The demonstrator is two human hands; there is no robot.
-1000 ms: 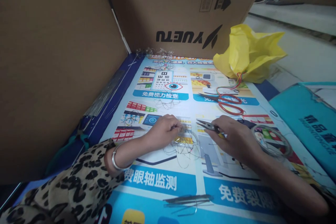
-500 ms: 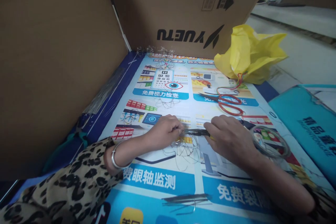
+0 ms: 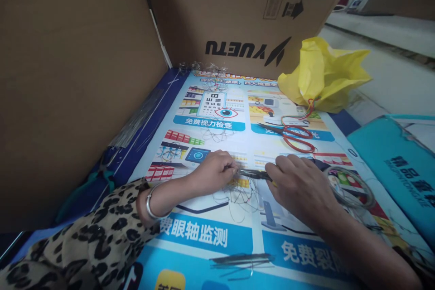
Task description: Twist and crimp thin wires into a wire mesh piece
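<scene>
My left hand (image 3: 217, 170) is closed in a pinch on a bent thin-wire piece (image 3: 242, 192), whose loops hang below the fingers over the printed sheet. My right hand (image 3: 295, 179) is wrapped round the handles of a pair of pliers (image 3: 253, 173). The dark jaws point left and meet the wire right at my left fingertips. What exactly the jaws grip is too small to tell. Just below my hands lies a small bundle of straight cut wires (image 3: 241, 259).
Red-handled scissors (image 3: 299, 138) lie beyond my right hand, near a yellow bag (image 3: 316, 74). A wire coil (image 3: 353, 186) sits by my right wrist. Teal-handled pliers (image 3: 102, 174) and straight wires (image 3: 136, 120) lie at left. Cardboard (image 3: 238, 18) stands behind; a turquoise box (image 3: 394, 158) is right.
Both hands stay nearly in place, with the pliers' jaws still at my left fingertips. The right hand and forearm have shifted slightly down and to the right. The view has moved a little.
</scene>
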